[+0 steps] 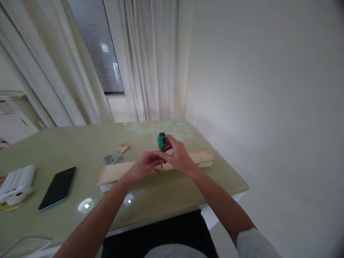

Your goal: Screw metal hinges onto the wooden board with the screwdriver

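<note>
A green and black screwdriver (162, 142) stands nearly upright over a long pale wooden board (115, 173). My right hand (177, 154) is closed round its handle from the right. From the left, my left hand (143, 165) brings its fingers together by the lower part of the screwdriver; what they pinch is hidden. Below the fingers, a small metal hinge (158, 168) shows at the board's near edge, with the screwdriver's shaft coming down beside it. White blocks (106, 187) are visible under the board's ends.
Behind the board lie metal hinges and screws (109, 159) and small wooden pieces (123, 148). A dark tablet (58, 188) lies to the left, near a white object (17, 181) and a tape roll (20, 196). A cable (34, 238) lies at the near left. A wall (268, 107) borders the right.
</note>
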`<state>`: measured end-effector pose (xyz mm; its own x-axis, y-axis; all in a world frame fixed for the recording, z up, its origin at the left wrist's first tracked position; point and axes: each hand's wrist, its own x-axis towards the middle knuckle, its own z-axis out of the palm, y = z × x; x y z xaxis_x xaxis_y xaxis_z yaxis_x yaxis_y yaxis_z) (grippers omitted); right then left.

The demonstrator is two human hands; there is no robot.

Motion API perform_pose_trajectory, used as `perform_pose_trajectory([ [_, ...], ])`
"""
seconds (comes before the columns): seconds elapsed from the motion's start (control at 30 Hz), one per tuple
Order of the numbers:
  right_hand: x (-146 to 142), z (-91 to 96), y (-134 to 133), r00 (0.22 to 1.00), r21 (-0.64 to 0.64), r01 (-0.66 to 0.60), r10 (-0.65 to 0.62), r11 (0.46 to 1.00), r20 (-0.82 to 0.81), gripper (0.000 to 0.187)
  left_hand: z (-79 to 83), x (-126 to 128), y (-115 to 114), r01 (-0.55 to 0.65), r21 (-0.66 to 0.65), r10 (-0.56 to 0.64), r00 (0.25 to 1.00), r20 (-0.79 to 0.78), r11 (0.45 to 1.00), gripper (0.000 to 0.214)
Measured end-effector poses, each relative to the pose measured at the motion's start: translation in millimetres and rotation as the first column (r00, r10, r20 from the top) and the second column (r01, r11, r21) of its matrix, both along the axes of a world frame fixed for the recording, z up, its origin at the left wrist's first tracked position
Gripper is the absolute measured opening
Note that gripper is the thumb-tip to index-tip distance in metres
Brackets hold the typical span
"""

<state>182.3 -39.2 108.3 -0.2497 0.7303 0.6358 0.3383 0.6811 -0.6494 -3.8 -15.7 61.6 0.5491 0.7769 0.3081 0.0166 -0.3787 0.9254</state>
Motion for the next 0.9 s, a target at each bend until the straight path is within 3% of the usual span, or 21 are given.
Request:
perform_pose_trajectory([
  [0.2,-2.2,0.7,-0.7,0.999,-0.002,-0.026,0.026,1.0,-0.028,0.04,-9.2,5.4,8.4,-0.161,-0.044,0.163,0.986,0.039,0.986,0.035],
  [0.37,-0.2,-0.9,-0.9,1.0,0.012,-0.013,0.013,1.0,-0.007,0.039,-2.9,1.7,5.5,-0.013,0.003,0.013,1.0,0.018,1.0,0.034],
  [0.47,0.8,-0.9,-1.1,1.0,0.006,-0.01,0.011,1.0,-0.019,0.039,-0.5,0.5,4.2,-0.058,0.066,0.059,0.998,-0.013,0.996,0.026],
  [0.6,-0.3,2.1,-2.6,1.0,0.007,-0.012,0.012,1.0,-0.014,0.033,-4.2,7.5,7.1,-0.135,-0.031,0.137,0.988,0.066,0.99,0.035],
  [0.7,-0.2,4.1,-4.1,1.0,0.0,-0.01,0.01,1.0,-0.011,0.033,-1.9,7.8,5.5,-0.076,-0.061,0.08,0.994,0.075,0.995,0.037],
  [0.8,1.1,4.1,-5.0,1.0,0.007,-0.007,0.007,1.0,-0.004,0.034,4.8,1.4,1.4,0.012,-0.002,-0.012,1.0,0.023,1.0,0.029],
  [0.9,1.5,3.1,-5.0,1.0,0.008,-0.006,0.007,1.0,-0.028,0.039,6.4,-0.9,1.6,-0.028,0.053,0.028,0.999,-0.016,0.998,0.025],
])
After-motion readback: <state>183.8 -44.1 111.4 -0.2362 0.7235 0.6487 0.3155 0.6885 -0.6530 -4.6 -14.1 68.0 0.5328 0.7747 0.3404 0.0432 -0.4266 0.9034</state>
